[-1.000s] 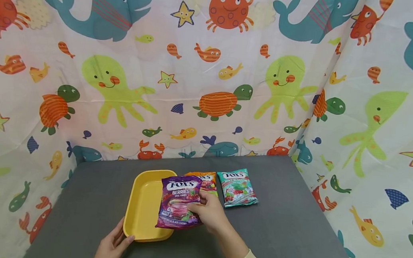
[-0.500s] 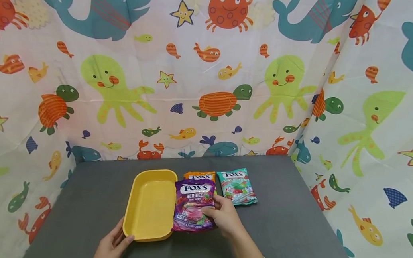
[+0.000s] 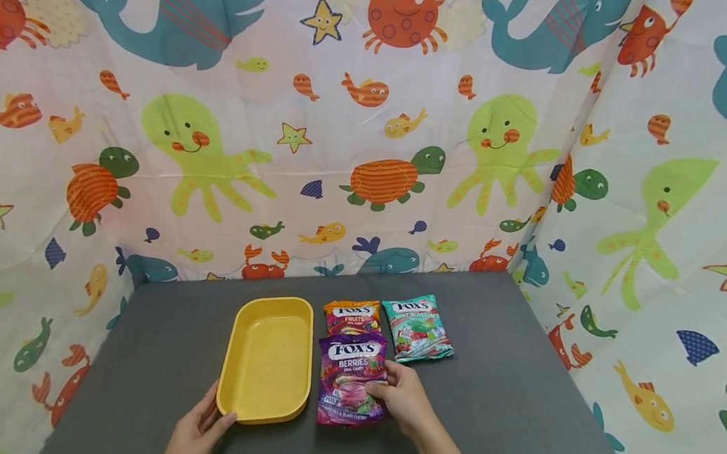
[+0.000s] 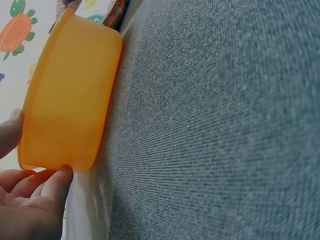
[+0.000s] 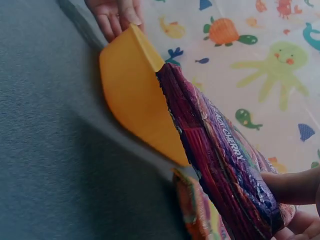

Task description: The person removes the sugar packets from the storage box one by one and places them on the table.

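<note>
A purple Fox's Berries candy bag [image 3: 353, 377] is pinched at its right edge by my right hand [image 3: 411, 403], thumb on the front. In the right wrist view the candy bag [image 5: 215, 150] hangs above the table. It overlaps the lower part of an orange Fox's Fruits candy bag [image 3: 353, 311] in the head view. Left of these lies a yellow plastic tray [image 3: 267, 361], its inside bare. My left hand [image 3: 197, 430] grips the tray's near left corner, thumb at the rim and fingers against the outer wall [image 4: 70, 95].
A teal Fox's Mint Blossom candy bag [image 3: 418, 329] lies right of the orange one. The grey table [image 3: 502, 419] is backed by a white curtain [image 3: 320, 125] printed with sea animals, which also hangs along both sides.
My right hand has carried the purple candy bag from over the tray's right edge rightward and nearer to me, uncovering more of the orange bag. My left hand and the tray stay put.
</note>
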### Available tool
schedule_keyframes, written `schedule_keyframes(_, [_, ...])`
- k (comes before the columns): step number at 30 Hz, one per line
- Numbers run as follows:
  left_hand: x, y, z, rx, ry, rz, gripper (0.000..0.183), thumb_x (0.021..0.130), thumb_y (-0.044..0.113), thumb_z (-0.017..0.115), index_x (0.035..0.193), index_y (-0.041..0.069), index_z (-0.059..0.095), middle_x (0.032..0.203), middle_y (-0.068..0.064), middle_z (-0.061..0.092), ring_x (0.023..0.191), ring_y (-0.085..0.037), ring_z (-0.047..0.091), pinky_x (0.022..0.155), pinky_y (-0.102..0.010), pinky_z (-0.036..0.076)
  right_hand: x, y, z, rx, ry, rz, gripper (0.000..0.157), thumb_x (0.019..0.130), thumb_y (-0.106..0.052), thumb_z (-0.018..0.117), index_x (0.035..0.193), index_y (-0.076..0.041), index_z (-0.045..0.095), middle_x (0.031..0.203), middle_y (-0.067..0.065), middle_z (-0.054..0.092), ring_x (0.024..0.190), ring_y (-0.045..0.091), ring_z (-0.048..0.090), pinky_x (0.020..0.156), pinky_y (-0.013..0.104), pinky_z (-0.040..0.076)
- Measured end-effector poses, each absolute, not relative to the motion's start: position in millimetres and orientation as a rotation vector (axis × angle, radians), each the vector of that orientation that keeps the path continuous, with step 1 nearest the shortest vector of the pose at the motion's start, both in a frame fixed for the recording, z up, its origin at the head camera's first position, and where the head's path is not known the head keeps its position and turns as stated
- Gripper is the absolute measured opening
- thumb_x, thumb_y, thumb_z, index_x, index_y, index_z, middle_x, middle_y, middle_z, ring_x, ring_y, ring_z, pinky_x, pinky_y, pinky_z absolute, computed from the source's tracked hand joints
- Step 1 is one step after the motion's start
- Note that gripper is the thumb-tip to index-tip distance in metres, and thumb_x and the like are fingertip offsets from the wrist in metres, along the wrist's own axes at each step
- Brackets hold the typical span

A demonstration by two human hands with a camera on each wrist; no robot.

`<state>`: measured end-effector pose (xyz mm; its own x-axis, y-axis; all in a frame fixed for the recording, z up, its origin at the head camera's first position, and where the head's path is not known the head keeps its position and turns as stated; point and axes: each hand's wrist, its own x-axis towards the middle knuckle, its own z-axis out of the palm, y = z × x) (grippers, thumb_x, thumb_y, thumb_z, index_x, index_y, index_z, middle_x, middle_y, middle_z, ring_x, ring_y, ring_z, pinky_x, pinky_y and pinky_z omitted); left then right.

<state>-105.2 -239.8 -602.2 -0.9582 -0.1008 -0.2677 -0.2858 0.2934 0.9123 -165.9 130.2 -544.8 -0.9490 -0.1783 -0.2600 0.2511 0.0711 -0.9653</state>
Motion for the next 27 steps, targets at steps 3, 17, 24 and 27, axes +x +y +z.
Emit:
schedule_keyframes(3, [-105, -239, -603, -0.357, 2.399, 1.746, 0.100, 0.090, 0.050, 0.073, 0.163, 0.010, 0.016, 0.166, -0.016, 0.021, 0.147, -0.026, 0.029, 0.109, -0.033, 0.049, -164, 131, -552, 0.082, 2.036, -1.942, 0.062, 0.093, -0.001, 0.068, 0.145, 0.018, 0.039, 0.116, 0.024, 0.071, 0.094, 0.020, 0.072, 0.079, 0.036, 0.065])
schedule_keyframes(17, [-105, -239, -604, -0.348, 2.436, 1.713, 0.100, 0.091, 0.052, 0.071, 0.162, 0.009, 0.017, 0.166, -0.016, 0.021, 0.146, -0.024, 0.030, 0.110, -0.035, 0.047, -157, 134, -578, 0.055, 2.000, -1.904, 0.063, 0.091, 0.002, 0.068, 0.142, 0.022, 0.038, 0.113, 0.024, 0.072, 0.092, 0.021, 0.073, 0.076, 0.035, 0.065])
schedule_keyframes(24, [-103, -237, -600, -0.343, 2.465, 1.691, 0.097, 0.093, 0.049, 0.070, 0.163, 0.009, 0.017, 0.166, -0.017, 0.021, 0.146, -0.026, 0.031, 0.109, -0.037, 0.047, -156, 134, -587, 0.075, 2.025, -1.867, 0.066, 0.090, 0.003, 0.068, 0.143, 0.023, 0.036, 0.115, 0.025, 0.071, 0.093, 0.021, 0.072, 0.078, 0.036, 0.065])
schedule_keyframes(27, [-102, -237, -601, -0.342, 2.465, 1.696, 0.096, 0.092, 0.048, 0.070, 0.163, 0.009, 0.017, 0.166, -0.017, 0.021, 0.146, -0.027, 0.031, 0.110, -0.037, 0.047, -155, 135, -590, 0.083, 2.030, -1.864, 0.064, 0.089, 0.003, 0.068, 0.142, 0.023, 0.038, 0.113, 0.024, 0.071, 0.092, 0.021, 0.073, 0.077, 0.036, 0.065])
